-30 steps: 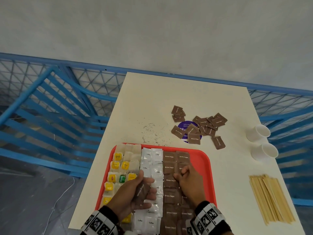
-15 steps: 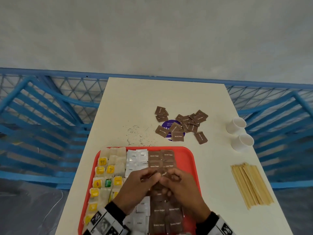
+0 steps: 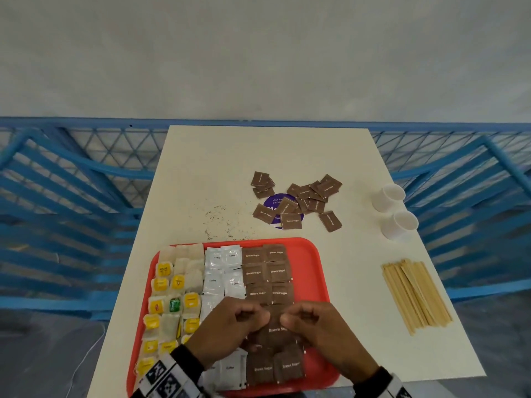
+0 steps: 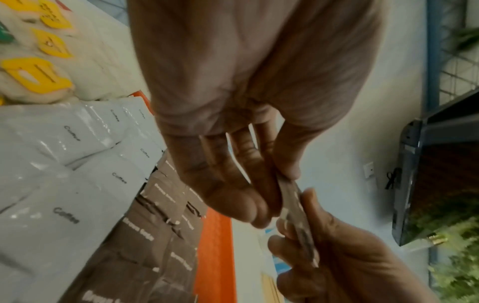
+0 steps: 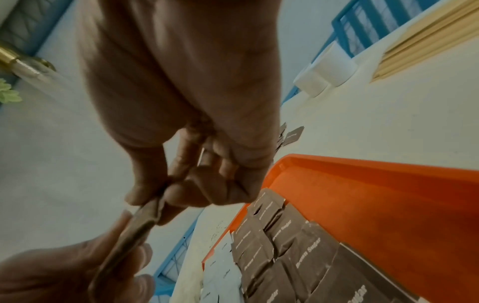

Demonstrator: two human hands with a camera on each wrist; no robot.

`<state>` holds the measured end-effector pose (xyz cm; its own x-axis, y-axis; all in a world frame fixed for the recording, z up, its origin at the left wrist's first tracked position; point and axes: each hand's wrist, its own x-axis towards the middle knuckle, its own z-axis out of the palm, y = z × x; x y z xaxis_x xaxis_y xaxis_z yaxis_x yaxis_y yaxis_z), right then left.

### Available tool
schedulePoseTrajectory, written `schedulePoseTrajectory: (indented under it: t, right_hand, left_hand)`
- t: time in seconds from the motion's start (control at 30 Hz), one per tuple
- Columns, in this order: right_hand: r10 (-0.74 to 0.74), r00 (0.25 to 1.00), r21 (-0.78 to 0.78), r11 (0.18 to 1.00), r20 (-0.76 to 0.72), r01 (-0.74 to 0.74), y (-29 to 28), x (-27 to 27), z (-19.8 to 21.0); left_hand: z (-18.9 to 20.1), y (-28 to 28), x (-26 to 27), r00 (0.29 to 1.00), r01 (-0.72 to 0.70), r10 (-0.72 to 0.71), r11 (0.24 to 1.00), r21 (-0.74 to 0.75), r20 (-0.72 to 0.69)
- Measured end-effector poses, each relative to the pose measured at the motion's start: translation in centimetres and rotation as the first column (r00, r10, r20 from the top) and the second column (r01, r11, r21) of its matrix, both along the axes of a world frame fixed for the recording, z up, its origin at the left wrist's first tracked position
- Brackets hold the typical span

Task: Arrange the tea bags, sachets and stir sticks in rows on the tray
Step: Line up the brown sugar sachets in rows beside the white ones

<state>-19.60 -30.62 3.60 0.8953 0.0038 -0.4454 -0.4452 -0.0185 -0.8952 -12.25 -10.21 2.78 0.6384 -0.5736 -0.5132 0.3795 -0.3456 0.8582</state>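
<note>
A red tray (image 3: 314,255) at the table's near edge holds tea bags with yellow tags (image 3: 172,285) on its left. White coffee sachets (image 3: 221,271) fill its middle, with brown sugar sachets (image 3: 267,274) in two columns beside them. My left hand (image 3: 260,318) and right hand (image 3: 290,318) meet above the near brown rows. Together they pinch one brown sugar sachet (image 3: 276,330) by its opposite edges. In the left wrist view the sachet (image 4: 295,207) shows edge-on between thumb and fingers. The right wrist view shows the same sachet (image 5: 140,225). Wooden stir sticks (image 3: 416,294) lie in a bundle on the table to the right.
Several loose brown sachets (image 3: 304,196) lie scattered around a purple sticker beyond the tray. Two white paper cups (image 3: 388,196) stand at the right edge. Dark crumbs (image 3: 221,219) speckle the table behind the tray. Blue railings surround the table.
My left hand held a brown sachet alone while the right touched the tray rows. The hands then came together, and both now pinch the sachet.
</note>
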Motion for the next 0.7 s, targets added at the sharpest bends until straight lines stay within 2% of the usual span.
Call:
schedulePoseTrajectory:
  t: [0.07, 0.13, 0.2, 0.3, 0.4, 0.47, 0.5, 0.57, 0.63, 0.7]
  right_hand:
    - [-0.016, 1.000, -0.077, 0.997, 0.003, 0.017, 0.2, -0.1, -0.5]
    - [-0.098, 0.995, -0.125, 0.987, 0.019, 0.100, 0.1, -0.1, -0.8]
    - [-0.165, 0.986, -0.088, 0.982, 0.022, 0.166, -0.4, -0.1, -1.2]
    - [-0.079, 0.994, -0.019, 0.997, -0.077, 0.078, -0.5, 0.0, -1.9]
    - [0.012, 0.997, -0.107, 0.994, -0.081, -0.021, -0.4, 0.4, -2.7]
    - [-0.052, 0.997, -0.147, 0.988, -0.057, 0.043, -0.9, 1.3, -3.5]
    - [-0.100, 0.993, -0.174, 0.981, -0.060, 0.089, -1.5, 1.9, -4.0]
    - [-0.173, 0.981, -0.229, 0.962, -0.088, 0.150, -2.6, 3.1, -5.3]
    - [-0.185, 0.973, -0.264, 0.954, -0.138, 0.144, -3.3, 4.1, -6.6]
    - [-0.165, 0.970, -0.294, 0.950, -0.178, 0.107, -3.4, 4.8, -7.8]
  left_hand:
    - [-0.6, 0.2, -0.3, 0.999, 0.028, -0.029, 0.998, 0.050, 0.027]
    - [-0.9, 0.3, -0.5, 1.000, 0.011, -0.012, 0.997, 0.073, 0.020]
    - [-1.1, 0.4, -0.5, 1.000, -0.022, 0.022, 0.998, 0.065, -0.007]
    - [-1.5, 0.4, -0.1, 0.997, -0.059, 0.061, 0.997, 0.045, -0.050]
    - [-2.0, -0.2, 0.6, 0.997, -0.054, 0.057, 0.997, 0.062, -0.042]
    - [-2.9, -0.5, 1.5, 0.995, -0.058, 0.047, 0.990, 0.130, 0.091]
    - [-3.5, -0.7, 2.0, 0.973, -0.059, 0.012, 0.978, 0.202, 0.229]
    - [-4.8, -1.3, 3.0, 0.871, -0.052, -0.136, 0.930, 0.364, 0.473]
    - [-5.6, -2.1, 3.4, 0.773, -0.006, -0.314, 0.865, 0.502, 0.551]
    - [-6.1, -2.7, 3.5, 0.707, 0.069, -0.464, 0.796, 0.601, 0.534]
